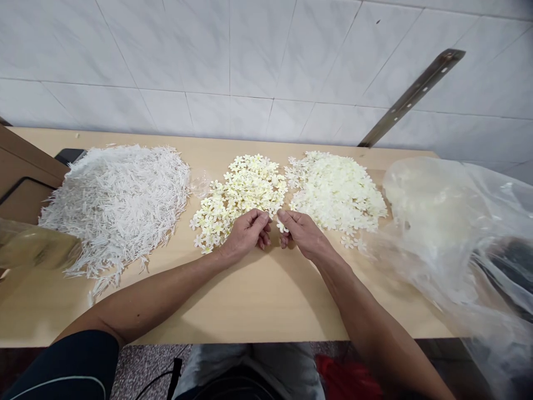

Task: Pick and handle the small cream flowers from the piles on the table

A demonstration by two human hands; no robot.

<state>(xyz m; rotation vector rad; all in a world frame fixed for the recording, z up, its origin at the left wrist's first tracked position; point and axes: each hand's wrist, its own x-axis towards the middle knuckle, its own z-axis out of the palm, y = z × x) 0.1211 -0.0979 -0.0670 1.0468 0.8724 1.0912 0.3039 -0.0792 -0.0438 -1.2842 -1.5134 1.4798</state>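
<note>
My left hand [249, 232] is closed in a pinch, thumb against curled fingers, just in front of a pile of pale yellow artificial flowers [254, 186]. Whatever it may hold is too small to make out. Close beside it, the thumb and fingers of my right hand [303, 230] pinch a small white flower [282, 227]. The two hands are a short gap apart, above the table. Behind and to the right of my right hand lies a second pile of whiter flower heads [335, 189].
A large heap of thin white stems [125, 194] covers the table's [258, 300] left part. Clear plastic bags [437, 205] bulge over its right end, and another bag [37, 247] sits at the left edge. A metal bracket [410, 100] leans against the tiled wall.
</note>
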